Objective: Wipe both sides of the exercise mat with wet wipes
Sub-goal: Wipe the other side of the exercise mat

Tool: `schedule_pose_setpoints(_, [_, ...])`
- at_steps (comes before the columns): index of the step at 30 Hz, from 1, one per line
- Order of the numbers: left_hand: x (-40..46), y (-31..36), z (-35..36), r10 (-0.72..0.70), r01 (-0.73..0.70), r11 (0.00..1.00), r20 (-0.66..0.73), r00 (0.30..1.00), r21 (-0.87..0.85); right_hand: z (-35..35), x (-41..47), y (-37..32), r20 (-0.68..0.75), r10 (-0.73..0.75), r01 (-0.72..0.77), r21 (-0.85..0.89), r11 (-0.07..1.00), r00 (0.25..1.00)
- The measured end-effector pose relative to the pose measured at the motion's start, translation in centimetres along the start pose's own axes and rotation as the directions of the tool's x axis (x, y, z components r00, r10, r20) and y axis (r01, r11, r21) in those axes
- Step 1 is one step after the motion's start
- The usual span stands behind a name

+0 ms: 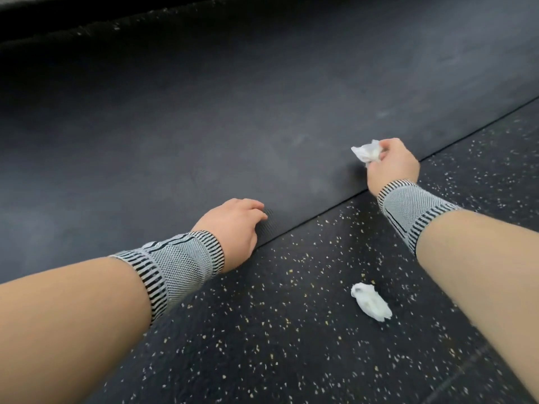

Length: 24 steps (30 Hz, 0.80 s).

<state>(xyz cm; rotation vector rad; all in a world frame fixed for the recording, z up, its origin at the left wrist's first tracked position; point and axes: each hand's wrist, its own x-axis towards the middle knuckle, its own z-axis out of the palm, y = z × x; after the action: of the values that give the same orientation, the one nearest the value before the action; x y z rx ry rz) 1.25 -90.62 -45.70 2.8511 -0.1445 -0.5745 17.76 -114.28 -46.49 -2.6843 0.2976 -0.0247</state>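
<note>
A large dark grey exercise mat (233, 112) lies flat on the floor and fills the upper part of the view. Its near edge runs diagonally from lower left to upper right. My left hand (233, 225) rests at that edge, with the fingers curled on the mat's rim. My right hand (393, 163) hovers just over the edge further right and pinches a crumpled white wet wipe (367, 152). A second crumpled wipe (371, 301) lies loose on the floor between my forearms.
Black rubber floor (291, 330) with pale speckles covers the lower right. A dark raised edge (73, 30) runs along the far side of the mat. Both my wrists wear striped grey bands.
</note>
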Motion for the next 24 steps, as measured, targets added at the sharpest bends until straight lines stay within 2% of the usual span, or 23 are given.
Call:
schedule_pose_setpoints(2, [0.9, 0.6, -0.2, 0.012, -0.012, 1.000, 0.005, 1.000, 0.008, 0.6, -0.1, 0.1, 0.108, -0.043, 0.061, -0.164, 0.985, 0.993])
schedule_pose_setpoints(4, [1.7, 0.9, -0.4, 0.014, -0.015, 1.000, 0.015, 1.000, 0.026, 1.3, -1.9, -0.5, 0.221, -0.196, 0.252, -0.264, 0.931, 0.955])
schedule_pose_setpoints(6, [2.4, 1.0, -0.9, 0.017, -0.018, 0.999, 0.028, 0.999, 0.046, 1.8, -3.9, -1.5, 0.361, -0.405, 0.487, -0.174, 0.856, 0.840])
schedule_pose_setpoints(7, [2.6, 0.9, -1.2, 0.017, -0.018, 0.998, 0.031, 0.999, 0.054, 1.9, -4.4, -2.1, 0.406, -0.473, 0.551, -0.093, 0.829, 0.782])
schedule_pose_setpoints(8, [2.8, 0.8, -1.3, 0.015, -0.017, 0.998, 0.035, 0.999, 0.061, 1.8, -4.2, -2.9, 0.400, -0.503, 0.561, -0.037, 0.827, 0.767])
schedule_pose_setpoints(11, [3.2, 0.3, -1.5, -0.003, 0.000, 0.997, 0.048, 0.999, 0.074, 1.9, -0.2, -5.9, 0.213, -0.434, 0.449, -0.026, 0.893, 0.876])
schedule_pose_setpoints(13, [3.3, 0.2, -1.4, -0.022, 0.019, 0.998, 0.052, 0.998, 0.067, 2.5, 2.3, -8.2, 0.178, -0.405, 0.421, -0.060, 0.905, 0.897])
schedule_pose_setpoints(18, [4.6, 0.7, -1.9, -0.045, 0.044, 0.998, 0.038, 0.998, 0.039, 5.0, 4.5, -11.9, 0.423, -0.487, 0.618, -0.267, 0.739, 0.764])
schedule_pose_setpoints(21, [5.6, 1.1, -2.1, -0.052, 0.051, 0.998, 0.026, 0.998, 0.039, 5.5, 4.5, -10.8, 0.422, -0.512, 0.639, -0.250, 0.728, 0.748])
schedule_pose_setpoints(24, [6.1, 1.4, -2.0, -0.052, 0.050, 0.997, 0.038, 0.998, 0.058, 4.0, 2.9, -7.0, 0.396, -0.524, 0.631, -0.218, 0.744, 0.754])
